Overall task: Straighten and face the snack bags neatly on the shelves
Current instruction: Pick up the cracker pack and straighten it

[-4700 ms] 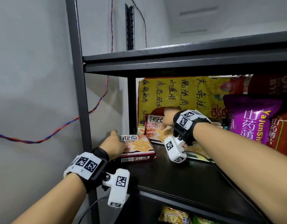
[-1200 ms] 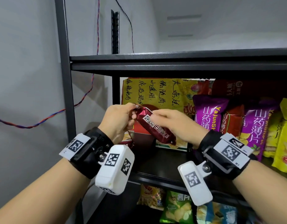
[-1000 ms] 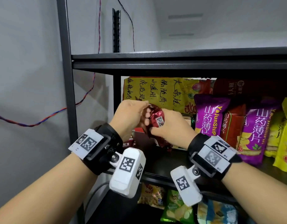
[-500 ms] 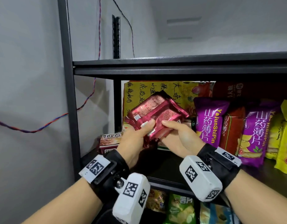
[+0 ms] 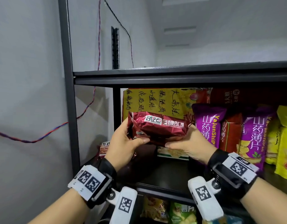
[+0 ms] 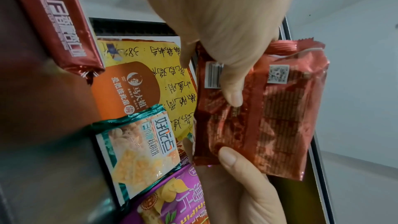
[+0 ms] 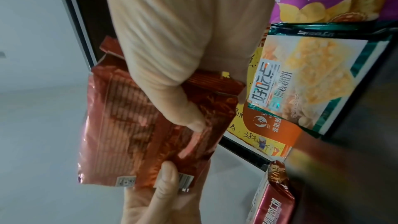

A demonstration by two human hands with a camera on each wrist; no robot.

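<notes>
Red foil snack pack point(image 5: 159, 129), held up in front of the middle shelf point(image 5: 163, 177), clear of the board.

Gripped at both short ends: left hand point(image 5: 125, 143) and right hand point(image 5: 190, 145), thumbs underneath, fingers curled behind. Long axis level, left to right; printed side up and toward the camera, barcode side down. Probably best kept level and lowered gently into the gap beside the purple bag point(image 5: 207, 125), label facing out.

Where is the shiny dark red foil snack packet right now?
In the head view, the dark red foil snack packet is held off the shelf between the left hand and right hand, in front of the big yellow handwritten bag.
</notes>
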